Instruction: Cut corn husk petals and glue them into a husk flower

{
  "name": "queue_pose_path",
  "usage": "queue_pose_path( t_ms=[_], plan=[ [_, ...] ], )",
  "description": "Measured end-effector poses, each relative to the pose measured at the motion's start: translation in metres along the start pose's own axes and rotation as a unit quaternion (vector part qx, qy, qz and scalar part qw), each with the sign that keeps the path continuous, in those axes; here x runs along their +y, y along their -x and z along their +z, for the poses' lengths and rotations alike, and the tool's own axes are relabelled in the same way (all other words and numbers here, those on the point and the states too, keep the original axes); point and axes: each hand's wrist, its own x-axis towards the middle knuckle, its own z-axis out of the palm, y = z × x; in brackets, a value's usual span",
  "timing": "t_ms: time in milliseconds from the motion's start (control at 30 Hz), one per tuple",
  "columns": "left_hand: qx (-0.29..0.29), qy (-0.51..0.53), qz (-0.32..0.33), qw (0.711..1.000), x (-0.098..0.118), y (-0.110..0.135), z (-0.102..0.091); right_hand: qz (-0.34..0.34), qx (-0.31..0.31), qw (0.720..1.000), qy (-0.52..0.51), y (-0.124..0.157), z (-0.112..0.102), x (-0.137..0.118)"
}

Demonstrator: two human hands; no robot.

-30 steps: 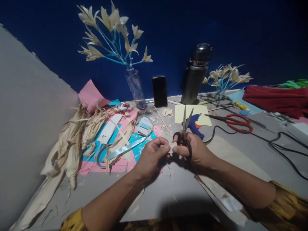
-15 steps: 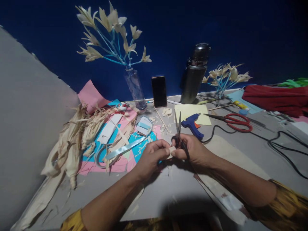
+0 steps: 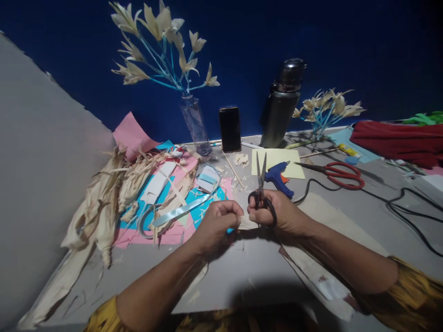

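Observation:
Between my two hands stretches a pale strip of dried husk (image 3: 248,222). My left hand (image 3: 221,223) pinches its left end, and a small bit of blue shows under those fingers. My right hand (image 3: 278,210) is closed round black-handled scissors (image 3: 260,177), blades pointing up and slightly apart, while its thumb presses on the strip's right end. Just beyond my right hand lies a blue glue gun (image 3: 279,177), partly over a yellow sheet of paper (image 3: 294,161).
Dried corn husks (image 3: 104,216) heap over pink and blue paper at left. A vase (image 3: 195,122) with husk flowers, a phone (image 3: 230,129) and a steel flask (image 3: 282,106) stand at the back. Red-handled scissors (image 3: 342,176) and a black cord (image 3: 398,207) lie right.
My hands have drawn a little apart, and more of the husk strip shows between them. The scissors have shifted slightly right, their blades a bit more spread.

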Motion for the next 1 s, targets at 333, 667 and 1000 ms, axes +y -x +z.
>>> queue_pose_path(
  t_ms=[333, 667, 1000],
  plan=[
    [0.058, -0.124, 0.036, 0.99, -0.004, 0.003, 0.009, 0.001, 0.017, 0.999, 0.034, 0.003, 0.008, -0.004],
    [0.02, -0.085, 0.006, 0.996, 0.004, 0.001, -0.004, 0.008, 0.028, 1.0, 0.009, 0.001, 0.002, -0.004],
    [0.008, -0.086, 0.012, 0.996, -0.001, 0.001, 0.001, 0.0, 0.021, 0.999, 0.041, 0.003, 0.003, -0.002]
  ],
)
